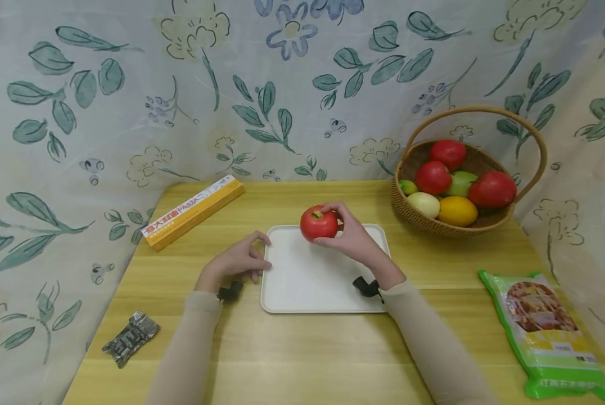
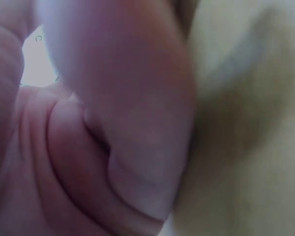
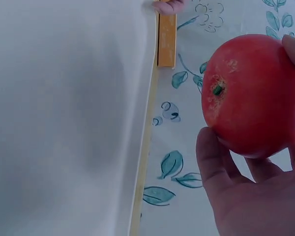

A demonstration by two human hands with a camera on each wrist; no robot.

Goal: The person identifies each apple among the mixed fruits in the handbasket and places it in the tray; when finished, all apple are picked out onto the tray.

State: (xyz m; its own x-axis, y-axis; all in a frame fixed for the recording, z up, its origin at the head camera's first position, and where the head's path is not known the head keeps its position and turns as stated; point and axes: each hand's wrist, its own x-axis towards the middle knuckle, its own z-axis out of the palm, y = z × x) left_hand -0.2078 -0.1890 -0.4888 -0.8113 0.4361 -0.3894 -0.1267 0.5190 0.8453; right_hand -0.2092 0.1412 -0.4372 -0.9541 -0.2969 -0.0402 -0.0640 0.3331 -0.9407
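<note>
Two beige sleeves [image 1: 186,349] are spanning the counter's [image 1: 292,365] near side. Leftmost, a dark crinkled packet [image 1: 130,339] is lying in front of a yellow pasta box [image 1: 193,214]. Left hand [image 1: 235,259] is touching the left edge of a white tray [image 1: 307,287], forefinger and thumb apart; its other fingers are perhaps curling underneath, the wrist view being blurred. Above the tray, a red fruit [image 1: 316,224] is being held by the right hand [image 1: 357,241], fingers clamped around it. Rightward, a wicker basket [image 1: 407,212] is holding mixed fruits [image 1: 457,211], and a green bag [image 1: 550,337] is lying nearer.
</note>
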